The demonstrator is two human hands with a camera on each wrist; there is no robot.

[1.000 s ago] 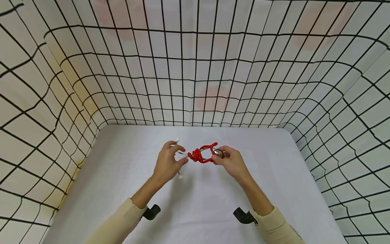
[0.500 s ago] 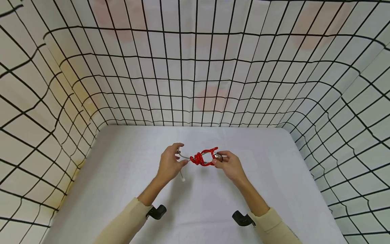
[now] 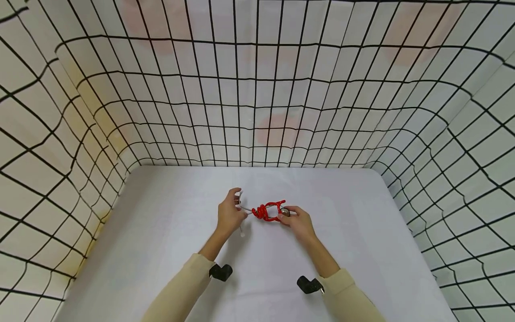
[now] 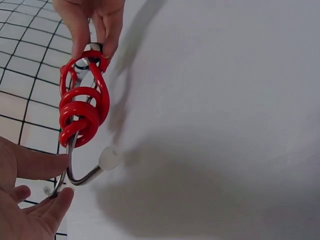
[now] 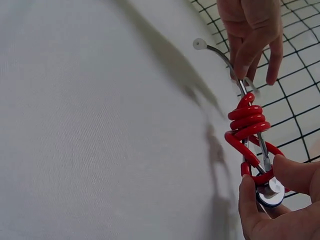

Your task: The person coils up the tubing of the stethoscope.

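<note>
A stethoscope with its red tubing [image 3: 261, 212] wound in several coils around its metal ear tubes hangs between my hands, above the white surface. At its left end, my left hand [image 3: 231, 215] pinches the metal ear tubes [image 4: 70, 162] near the coils. The ear tubes curve apart there, with a white ear tip [image 4: 110, 158] on the near branch; the other tip is partly behind the fingers. My right hand [image 3: 301, 223] holds the opposite end, thumb and fingers pinching the round metal chest piece [image 5: 272, 194] and the red loop around it.
A white-covered table [image 3: 342, 192] lies beneath my hands. Black wire grid panels [image 3: 257, 89] stand at the back and both sides. A black wrist camera mount [image 3: 220, 272] sits at each sleeve cuff.
Both hands have shifted slightly, the left to the right and the right a little nearer to me, bringing the stethoscope along. The left fingers have changed position around the ear tubes.
</note>
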